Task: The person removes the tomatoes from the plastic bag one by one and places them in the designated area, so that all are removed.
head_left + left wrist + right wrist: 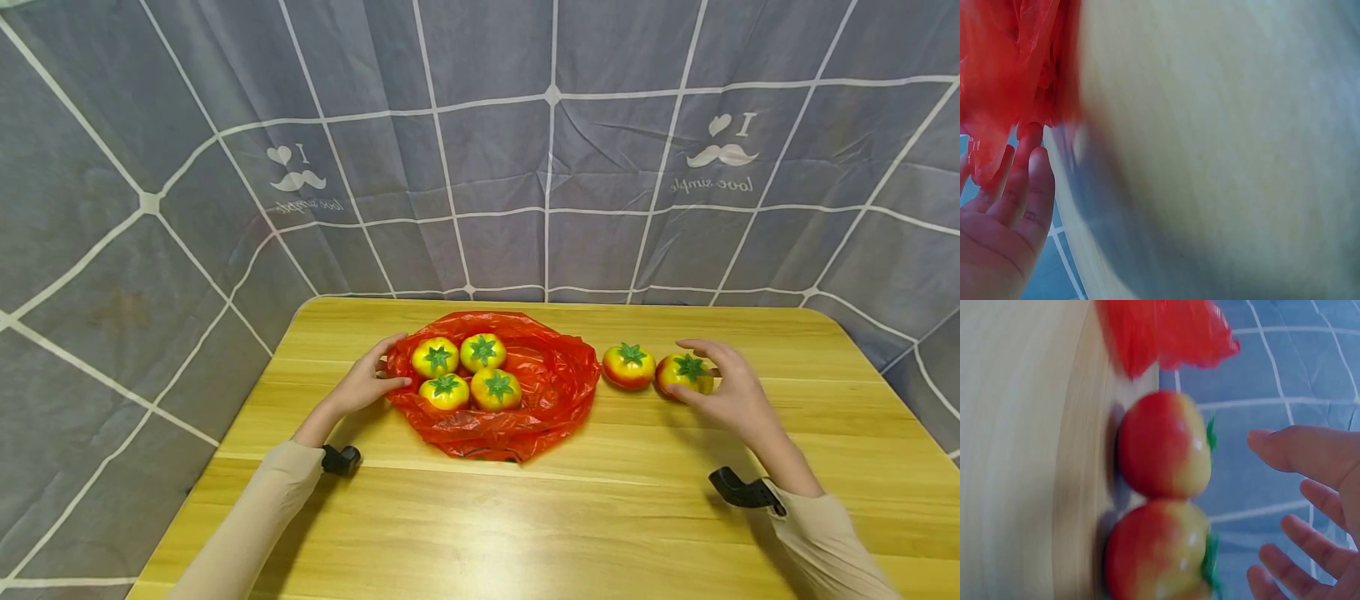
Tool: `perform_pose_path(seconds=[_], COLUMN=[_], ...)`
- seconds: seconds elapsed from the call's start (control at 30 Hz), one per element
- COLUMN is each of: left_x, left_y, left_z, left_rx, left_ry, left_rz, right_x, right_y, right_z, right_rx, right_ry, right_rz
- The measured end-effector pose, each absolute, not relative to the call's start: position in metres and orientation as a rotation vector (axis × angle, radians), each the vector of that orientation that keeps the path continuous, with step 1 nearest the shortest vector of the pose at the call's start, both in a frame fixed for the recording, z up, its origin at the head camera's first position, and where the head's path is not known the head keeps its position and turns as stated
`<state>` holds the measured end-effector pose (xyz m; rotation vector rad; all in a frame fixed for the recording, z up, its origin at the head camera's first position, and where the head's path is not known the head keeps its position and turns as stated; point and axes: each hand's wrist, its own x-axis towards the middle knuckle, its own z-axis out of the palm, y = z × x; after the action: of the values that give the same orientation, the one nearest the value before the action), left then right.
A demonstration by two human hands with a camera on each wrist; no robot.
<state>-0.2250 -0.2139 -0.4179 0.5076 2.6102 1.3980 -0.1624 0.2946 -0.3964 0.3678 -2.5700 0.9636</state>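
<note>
An opened red plastic bag (pixel 551 383) lies on the table with several red-and-yellow toy tomatoes (pixel 498 389) in its left part, green leaves upward. My left hand (pixel 367 379) holds the bag's left rim; in the left wrist view red film hangs against its bent fingers (pixel 1040 187), the thumb mostly out of sight. Right of the bag, two more toy tomatoes stand side by side: a nearer-to-bag tomato (pixel 628 367) and an outer tomato (pixel 684 375). Around the outer one, my right hand (pixel 731 396) is spread; the right wrist view shows its thumb and fingers apart from both tomatoes.
The wooden table (pixel 480 517) runs back to a grey curtain (pixel 495 167) with white grid lines, which also hangs along the left and right sides. Black wrist mounts (pixel 742 490) sit on both forearms.
</note>
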Motion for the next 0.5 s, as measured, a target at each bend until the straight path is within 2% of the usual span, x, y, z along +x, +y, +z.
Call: perform_pose_path(seconds=[0.5], left_x=[-0.232], left_y=[-0.218], left_z=[-0.426], left_rx=[0.507], left_ry=[2.612], left_rz=[1.382], right_x=[-0.169], right_y=[0.219], right_z=[-0.390], right_rx=[0.628], right_ry=[-2.480], right_rz=[0.938])
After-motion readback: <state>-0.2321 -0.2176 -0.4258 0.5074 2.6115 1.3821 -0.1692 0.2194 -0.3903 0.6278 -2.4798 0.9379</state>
